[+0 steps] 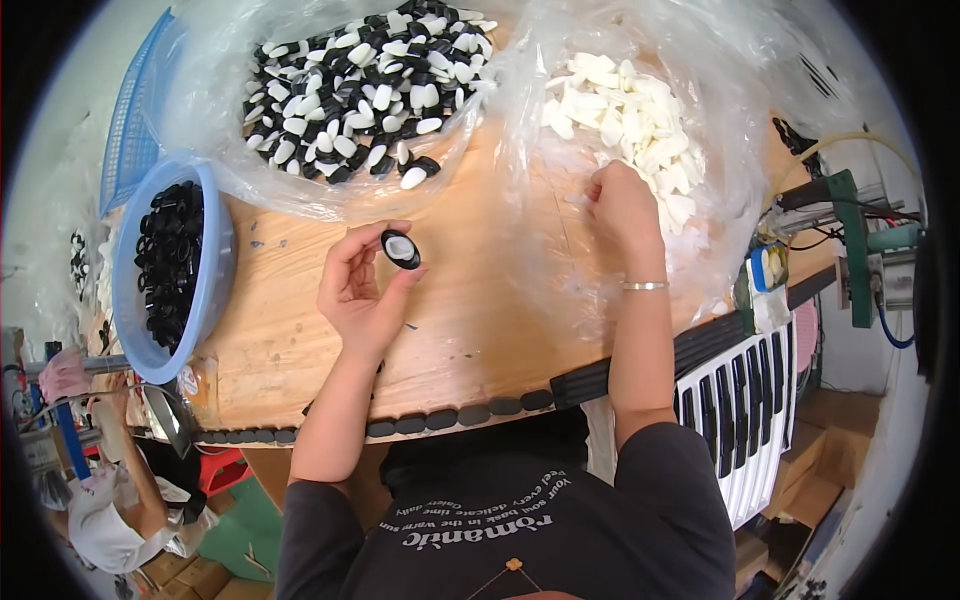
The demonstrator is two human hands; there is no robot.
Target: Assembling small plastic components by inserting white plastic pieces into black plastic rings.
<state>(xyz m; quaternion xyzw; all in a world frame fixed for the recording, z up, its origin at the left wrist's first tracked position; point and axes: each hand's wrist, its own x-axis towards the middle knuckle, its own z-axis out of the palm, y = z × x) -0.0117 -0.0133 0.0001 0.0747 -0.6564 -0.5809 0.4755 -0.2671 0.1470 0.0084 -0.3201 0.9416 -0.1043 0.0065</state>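
Note:
My left hand (358,288) pinches a small black oval shell (401,250) between thumb and fingers, above the wooden table. Its hollow side faces up and looks pale grey-white inside. At the near edge of a pile of cream-white flat pieces (625,115), my right hand (625,205) has its fingers curled together. Whatever they may hold is hidden. The white pieces lie on a clear plastic bag (530,240). Farther left, a heap of black oval parts paired with white ovals (365,95) lies on another clear plastic sheet.
On the left stands a light blue basin (222,245) of black parts, with a blue plastic basket (140,110) behind it. Dark oval pads (440,420) line the table's near edge. A green-framed device (850,245) stands at right. Another person (125,510) sits at lower left.

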